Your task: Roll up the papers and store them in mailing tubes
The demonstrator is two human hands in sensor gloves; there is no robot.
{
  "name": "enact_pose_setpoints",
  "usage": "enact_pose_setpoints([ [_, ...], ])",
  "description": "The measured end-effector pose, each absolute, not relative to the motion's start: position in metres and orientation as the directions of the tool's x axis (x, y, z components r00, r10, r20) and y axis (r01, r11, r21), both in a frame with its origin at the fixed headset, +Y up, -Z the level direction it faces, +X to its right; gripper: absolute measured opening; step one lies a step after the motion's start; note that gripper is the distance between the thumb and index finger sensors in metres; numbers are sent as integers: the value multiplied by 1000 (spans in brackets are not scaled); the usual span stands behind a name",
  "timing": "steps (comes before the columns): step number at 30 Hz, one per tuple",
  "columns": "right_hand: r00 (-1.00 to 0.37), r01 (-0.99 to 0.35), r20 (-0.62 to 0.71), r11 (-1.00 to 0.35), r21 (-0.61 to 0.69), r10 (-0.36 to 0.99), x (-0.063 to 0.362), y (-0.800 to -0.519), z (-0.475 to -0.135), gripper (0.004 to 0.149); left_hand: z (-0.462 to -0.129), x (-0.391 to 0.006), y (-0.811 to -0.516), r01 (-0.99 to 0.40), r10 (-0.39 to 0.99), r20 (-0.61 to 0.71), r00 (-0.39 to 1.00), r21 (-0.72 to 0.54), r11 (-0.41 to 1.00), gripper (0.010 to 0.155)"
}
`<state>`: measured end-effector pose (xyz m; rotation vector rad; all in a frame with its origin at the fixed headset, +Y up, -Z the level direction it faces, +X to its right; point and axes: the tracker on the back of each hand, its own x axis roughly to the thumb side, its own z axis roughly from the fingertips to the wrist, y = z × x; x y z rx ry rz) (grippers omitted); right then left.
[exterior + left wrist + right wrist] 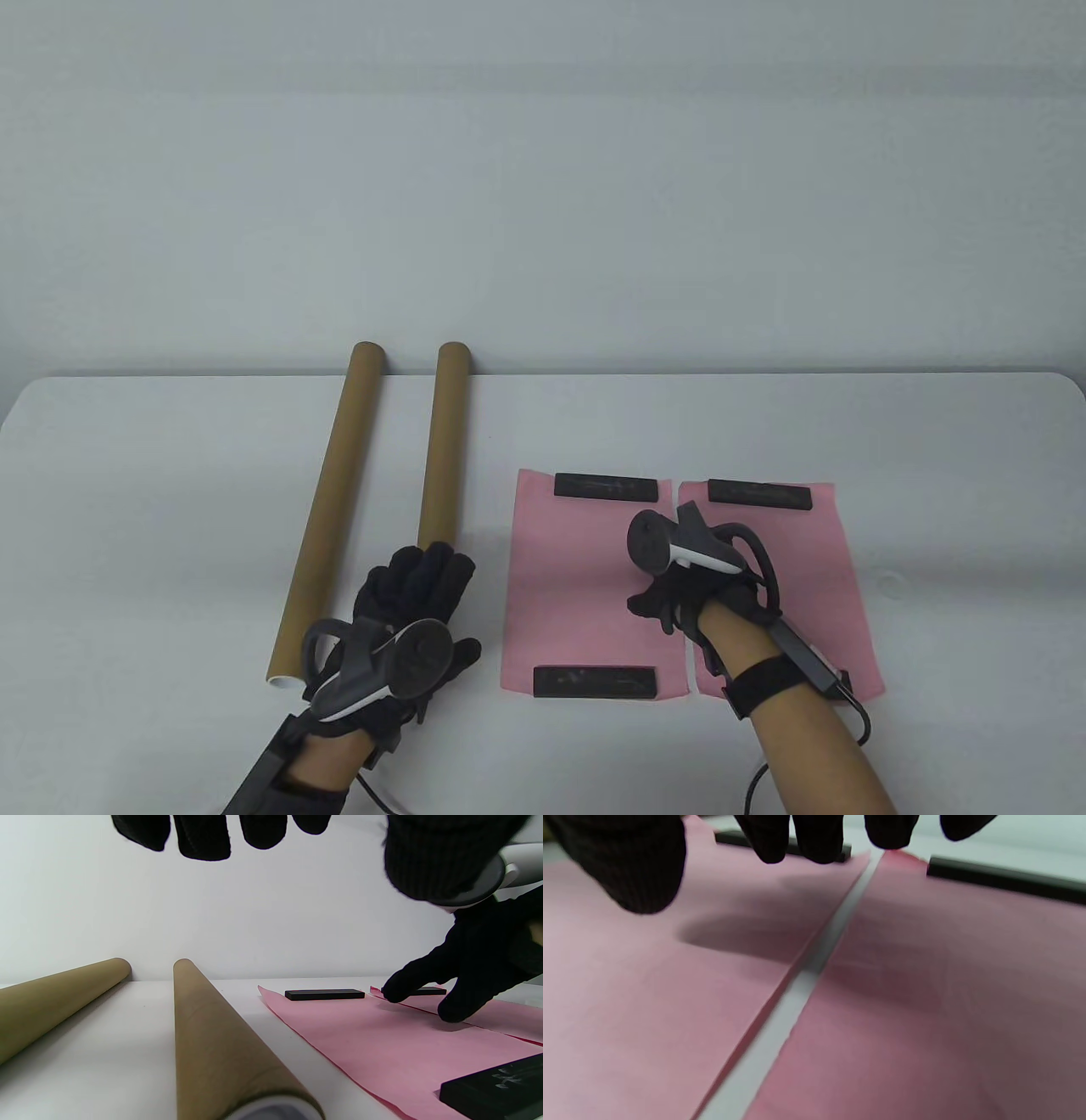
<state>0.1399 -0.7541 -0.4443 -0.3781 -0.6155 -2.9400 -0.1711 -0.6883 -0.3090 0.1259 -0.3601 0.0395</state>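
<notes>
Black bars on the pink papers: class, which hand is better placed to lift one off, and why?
The right hand. It hovers over the gap between the two papers, with the far bars just beyond its fingers. The left hand sits over a tube, off the papers.

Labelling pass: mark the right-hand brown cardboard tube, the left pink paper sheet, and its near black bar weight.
right-hand brown cardboard tube (444, 450), table view, mid-shaft
left pink paper sheet (568, 586), table view, bare centre
near black bar weight (596, 682), table view, top face
</notes>
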Motion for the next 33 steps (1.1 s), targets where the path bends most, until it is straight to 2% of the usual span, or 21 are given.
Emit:
enact_pose_setpoints([
  [2, -959, 206, 269, -882, 424, -95, 138, -762, -448, 88, -309, -172, -689, -59, 16, 352, 936, 113, 992, 91],
  [4, -965, 150, 258, -901, 407, -44, 139, -761, -449, 88, -309, -171, -689, -56, 13, 353, 935, 112, 992, 91],
  [10, -965, 139, 260, -898, 417, -29, 140, -761, -455, 87, -308, -161, -687, -21, -25, 375, 927, 118, 993, 89],
  [15, -963, 133, 268, -899, 418, -17, 141, -762, -458, 86, -296, -135, -672, 15, -103, 450, 887, 194, 981, 84],
  [18, -963, 123, 269, -899, 421, -6, 142, -762, -458, 86, -293, -106, -671, 48, -132, 523, 842, 172, 984, 79],
  [22, -966, 95, 259, -898, 430, 22, 145, -764, -460, 86, -297, -59, -684, 216, -226, 594, 772, 89, 972, 77],
  [28, -965, 91, 262, -900, 427, 26, 146, -764, -460, 86, -319, 0, -723, 485, -346, 675, 651, -20, 874, 77],
  [33, -964, 81, 263, -901, 426, 37, 147, -764, -461, 86, -349, 12, -748, 512, -287, 688, 667, -143, 847, 78],
])
